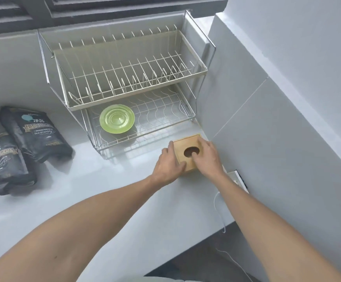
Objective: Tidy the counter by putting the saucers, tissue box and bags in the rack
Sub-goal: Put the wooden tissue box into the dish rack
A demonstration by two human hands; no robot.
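A square wooden tissue box [185, 145] with an oval hole in its top sits on the white counter [108, 192], in front of the rack's right end. My left hand [168, 162] clasps its left side and my right hand [209, 156] its right side, thumb by the hole. The two-tier wire rack [124, 78] stands against the back wall. A stack of green saucers [117, 118] lies on its lower tier, at the left. Two dark bags [33, 133] [5, 165] lie on the counter at the left. The rack's upper tier holds nothing.
A white tiled wall [267, 119] runs close along the right of the box. A white socket strip [237, 179] with a thin white cable [220, 212] lies by the wall near my right wrist. The counter's front edge drops to a dark floor at lower right.
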